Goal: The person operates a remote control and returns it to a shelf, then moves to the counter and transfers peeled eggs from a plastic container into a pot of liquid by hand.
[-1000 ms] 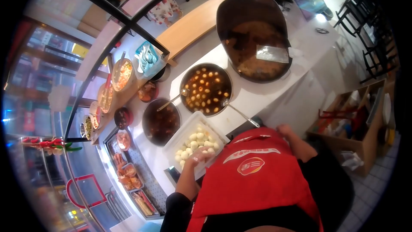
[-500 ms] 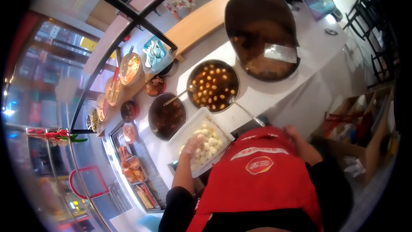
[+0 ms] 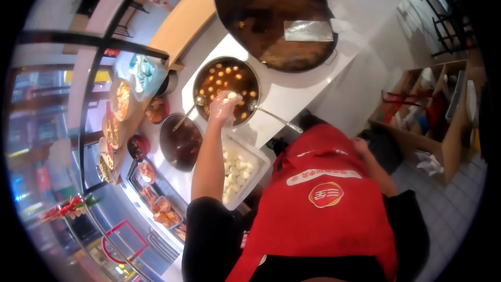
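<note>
My left hand (image 3: 223,108), in a clear plastic glove, is over the round pot of eggs in dark broth (image 3: 255,79). Its fingers are closed around a peeled egg (image 3: 231,95), and others in the grip may be hidden. Below the wrist stands a white plastic tub (image 3: 262,163) with many peeled white eggs (image 3: 238,171). Two long-handled ladles lean in the pot, one ladle (image 3: 187,116) at its left and one ladle (image 3: 279,118) at its right. At the side of my red apron is my right hand (image 3: 360,146); its fingers cannot be made out.
Left of the tub is a second pot of dark liquid (image 3: 180,143). A large dark pan (image 3: 308,55) with a silver packet (image 3: 308,31) sits at the far end of the counter. Bowls of food (image 3: 121,99) line the left ledge. A divided wooden box (image 3: 450,149) stands right.
My left hand has moved from among the eggs in the tub up to over the pot, now with a peeled egg in it. The view has shifted; my right hand stays by the apron.
</note>
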Motion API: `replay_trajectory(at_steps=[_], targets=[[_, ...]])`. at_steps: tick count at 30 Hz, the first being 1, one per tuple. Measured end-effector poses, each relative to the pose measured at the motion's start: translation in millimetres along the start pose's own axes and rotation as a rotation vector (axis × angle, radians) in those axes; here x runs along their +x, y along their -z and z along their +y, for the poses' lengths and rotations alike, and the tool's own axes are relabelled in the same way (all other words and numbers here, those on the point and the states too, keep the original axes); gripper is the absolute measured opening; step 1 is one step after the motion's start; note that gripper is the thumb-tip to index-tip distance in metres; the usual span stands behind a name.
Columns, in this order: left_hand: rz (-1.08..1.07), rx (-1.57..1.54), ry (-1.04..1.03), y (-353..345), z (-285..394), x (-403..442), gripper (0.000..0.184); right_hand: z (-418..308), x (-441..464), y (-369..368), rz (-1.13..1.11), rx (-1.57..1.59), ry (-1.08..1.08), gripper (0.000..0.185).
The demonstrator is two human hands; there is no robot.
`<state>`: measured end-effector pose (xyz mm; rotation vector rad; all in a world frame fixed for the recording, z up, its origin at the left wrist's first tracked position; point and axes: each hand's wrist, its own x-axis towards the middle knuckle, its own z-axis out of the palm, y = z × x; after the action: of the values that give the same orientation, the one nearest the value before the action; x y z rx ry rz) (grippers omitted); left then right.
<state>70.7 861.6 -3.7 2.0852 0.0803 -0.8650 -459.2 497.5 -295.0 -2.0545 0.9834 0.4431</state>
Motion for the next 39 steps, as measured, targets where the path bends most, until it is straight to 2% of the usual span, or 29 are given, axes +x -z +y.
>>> replay_trajectory(at_steps=[2,3,4,6,9,13,15,16,18,20,22,26,28,30,31,32,33,34,37,38,39], targets=[[0.064,0.338,-0.03,-18,9,27,0.04,-34,-36,40,-0.038,0.23,-0.199,0.032],[-0.017,0.248,0.142,-28,-8,55,0.047,-41,-44,47,-0.062,0.458,-0.476,0.033],[0.049,0.624,0.023,-35,-14,75,0.049,-51,-50,61,-0.07,0.453,-0.476,0.033],[0.047,0.742,0.075,-49,-26,102,0.049,-60,-64,80,-0.087,0.215,-0.482,0.032],[0.056,0.699,0.255,-62,-42,125,0.049,-45,-74,89,-0.132,0.181,-0.4,0.032],[0.077,0.797,0.307,-74,-38,133,0.05,-41,-62,103,-0.129,0.202,-0.405,0.03],[0.21,0.802,0.205,-77,-40,133,0.048,-42,-54,105,-0.087,0.44,-0.473,0.026],[0.214,0.805,0.197,-77,-43,134,0.048,-43,-48,107,-0.082,0.447,-0.469,0.026],[0.32,0.812,-0.022,-75,-54,132,0.046,-57,-37,116,-0.034,0.653,-0.497,0.019],[0.334,0.818,-0.053,-71,-51,130,0.045,-70,-28,122,-0.031,0.674,-0.441,0.018],[0.338,0.82,-0.079,-69,-50,120,0.044,-78,-29,128,-0.027,0.686,-0.395,0.016],[0.402,0.702,-0.093,-52,-25,78,0.035,-68,-18,116,-0.036,0.694,-0.467,0.017],[0.48,0.583,-0.224,-34,-23,50,0.034,-62,-16,106,-0.063,0.687,-0.463,0.018],[0.519,0.477,-0.241,-9,-50,32,0.031,-65,-18,99,-0.112,0.652,-0.489,0.019],[0.563,0.459,-0.343,6,-56,9,0.03,-69,-16,96,-0.123,0.648,-0.468,0.019],[0.604,0.448,-0.447,19,-64,-15,0.029,-73,-17,90,-0.158,0.504,-0.458,0.02],[0.69,0.536,-0.426,30,-76,-38,0.027,-76,-18,82,-0.188,0.364,-0.444,0.02],[0.741,0.564,-0.426,40,-95,-62,0.026,-72,-15,71,-0.194,0.37,-0.422,0.02],[0.805,0.603,-0.409,62,-158,-128,0.024,-58,-6,33,-0.266,0.009,-0.168,0.025],[0.821,0.598,-0.4,63,-184,-144,0.024,-61,-1,23,-0.23,0.032,-0.096,0.028],[0.8,0.446,-0.257,61,-214,-160,0.023,-57,14,11,-0.223,0.02,-0.041,0.03]])
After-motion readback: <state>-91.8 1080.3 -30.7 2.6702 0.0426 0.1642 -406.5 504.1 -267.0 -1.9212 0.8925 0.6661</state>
